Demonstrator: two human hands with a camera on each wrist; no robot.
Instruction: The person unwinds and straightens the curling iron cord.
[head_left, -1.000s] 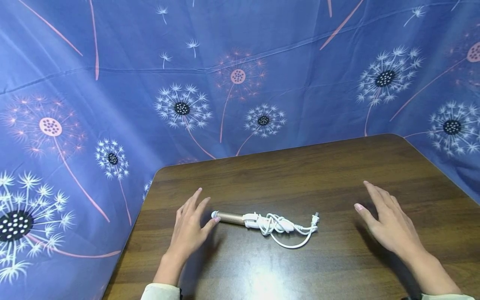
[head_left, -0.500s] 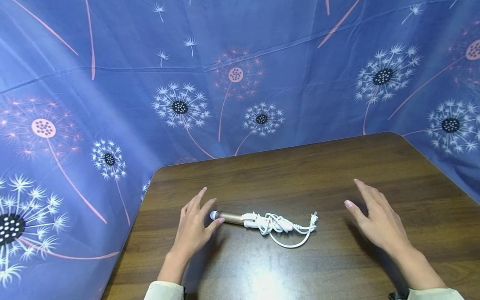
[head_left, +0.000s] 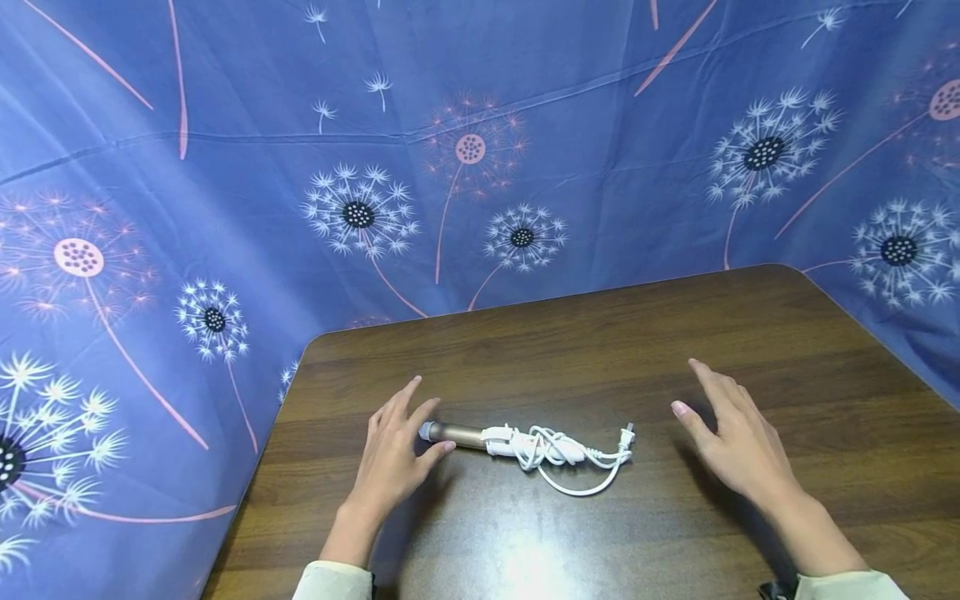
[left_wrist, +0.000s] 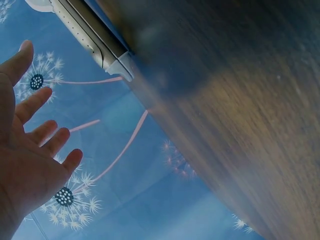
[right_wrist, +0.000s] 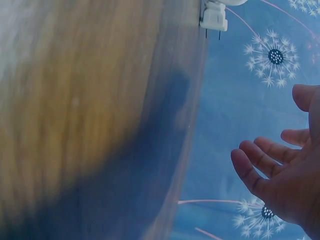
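Hovers with left hand [head_left: 392, 461], with thumb parted from fingers, just beside the gold barrel [head_left: 463, 436] of a curling iron [head_left: 501, 441]. Hovers likewise with right hand [head_left: 738, 442], apart from the white plug [head_left: 626, 438]. Has the curling iron lying on the brown table [head_left: 592, 358] between both hands, with white cord [head_left: 580, 494] bundled about the handle [head_left: 573, 452]. Faces blue dandelion-print cloth [head_left: 622, 208].

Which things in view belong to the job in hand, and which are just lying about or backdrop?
Likely in the job:
- gold-and-white wand
- white cord, bundled around its handle
- plug
- left hand, by the gold barrel
- right hand, apart from the plug

Just surroundings:
- wooden table, as support
- blue dandelion cloth, behind
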